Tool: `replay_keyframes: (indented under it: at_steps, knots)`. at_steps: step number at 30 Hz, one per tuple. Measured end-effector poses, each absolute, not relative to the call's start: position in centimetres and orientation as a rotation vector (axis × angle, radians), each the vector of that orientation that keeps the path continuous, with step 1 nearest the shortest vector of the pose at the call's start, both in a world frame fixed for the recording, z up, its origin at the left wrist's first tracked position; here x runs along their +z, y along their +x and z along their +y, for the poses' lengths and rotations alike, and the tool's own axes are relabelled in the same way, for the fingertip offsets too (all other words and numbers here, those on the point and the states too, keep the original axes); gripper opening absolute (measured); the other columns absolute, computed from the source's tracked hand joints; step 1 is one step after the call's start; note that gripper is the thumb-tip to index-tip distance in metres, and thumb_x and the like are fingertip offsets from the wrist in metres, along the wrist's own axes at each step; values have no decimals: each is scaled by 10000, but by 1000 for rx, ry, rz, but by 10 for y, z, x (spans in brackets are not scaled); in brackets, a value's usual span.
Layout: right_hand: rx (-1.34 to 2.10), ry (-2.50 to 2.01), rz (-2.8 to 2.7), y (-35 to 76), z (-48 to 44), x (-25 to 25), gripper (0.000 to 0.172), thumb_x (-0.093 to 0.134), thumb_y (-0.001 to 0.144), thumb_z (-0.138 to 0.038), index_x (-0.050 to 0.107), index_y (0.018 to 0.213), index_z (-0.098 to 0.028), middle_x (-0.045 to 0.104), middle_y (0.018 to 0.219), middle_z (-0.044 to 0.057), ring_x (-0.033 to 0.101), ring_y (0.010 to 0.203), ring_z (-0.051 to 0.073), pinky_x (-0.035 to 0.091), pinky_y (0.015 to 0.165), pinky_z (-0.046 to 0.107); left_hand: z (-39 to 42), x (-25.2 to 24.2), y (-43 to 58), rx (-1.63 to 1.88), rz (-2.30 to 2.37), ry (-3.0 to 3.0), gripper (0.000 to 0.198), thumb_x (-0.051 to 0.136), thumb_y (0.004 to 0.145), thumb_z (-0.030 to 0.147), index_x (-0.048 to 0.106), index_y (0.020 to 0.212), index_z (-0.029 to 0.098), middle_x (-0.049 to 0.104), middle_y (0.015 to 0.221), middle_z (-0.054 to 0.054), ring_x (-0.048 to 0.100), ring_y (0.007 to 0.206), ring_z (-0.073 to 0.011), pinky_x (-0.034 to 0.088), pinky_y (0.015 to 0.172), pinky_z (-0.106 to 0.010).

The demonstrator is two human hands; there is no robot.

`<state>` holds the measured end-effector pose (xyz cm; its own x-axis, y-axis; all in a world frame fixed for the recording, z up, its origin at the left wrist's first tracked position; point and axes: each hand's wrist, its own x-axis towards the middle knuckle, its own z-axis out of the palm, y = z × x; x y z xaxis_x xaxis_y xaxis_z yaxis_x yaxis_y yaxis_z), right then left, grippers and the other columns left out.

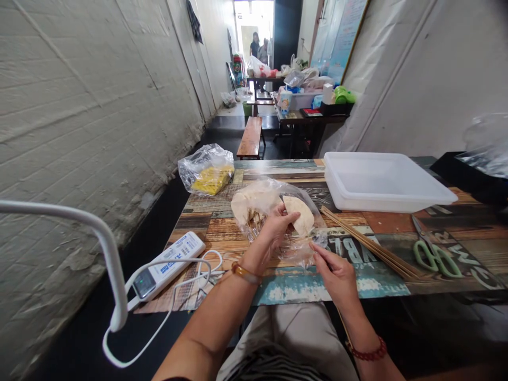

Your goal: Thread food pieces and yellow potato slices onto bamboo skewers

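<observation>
My left hand [277, 226] holds a pale, thin, half-round piece of food [300, 216], pinched between thumb and fingers. It looks like a folded flat sheet; its exact kind is unclear. Closed around a thin wooden skewer [343, 324], my right hand [336, 272] is just right of that piece, and the skewer's tip points toward it. Under my left hand a clear plastic bag [283, 186] lies spread on the table. More pale food [250, 199] rests on it at the left, with several skewer ends showing beside it.
Loose skewers [371, 244] lie right of the bag, then green-handled scissors [434, 254]. A white plastic tub [391, 198] stands behind them. At the left are a power strip [170, 264] with a white cable and a bag of yellow food [210, 177]. A bench [251, 136] stands beyond the patterned table.
</observation>
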<state>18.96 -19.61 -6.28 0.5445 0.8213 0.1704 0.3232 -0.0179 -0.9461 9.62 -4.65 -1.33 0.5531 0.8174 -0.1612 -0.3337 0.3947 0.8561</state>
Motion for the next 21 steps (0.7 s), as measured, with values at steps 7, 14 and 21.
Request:
replay_keyframes:
  at_steps: [7,14,21]
  knots:
    - [542,-1591,-980,193,-200,-67,300,604,797,-349,734,1033,-217,746,865,54,630,593,151,534,560,275,-49,-4,93,745,617,861,240,746,551,256,580,674,135,551,568,27,474,489,-77,371,499,-219]
    - [551,-1595,-993,195,-204,-73,304,609,807,-374,728,1049,-234,739,861,50,580,552,132,500,522,260,-49,-5,92,698,574,833,293,794,501,252,614,691,119,573,591,16,487,520,-78,366,522,-219]
    - [541,-1609,-969,196,-202,-75,306,611,803,-386,729,1047,-246,738,836,47,595,566,144,505,523,264,-53,-7,93,686,564,847,385,811,487,277,673,796,94,645,680,-34,527,551,-91,406,556,-224]
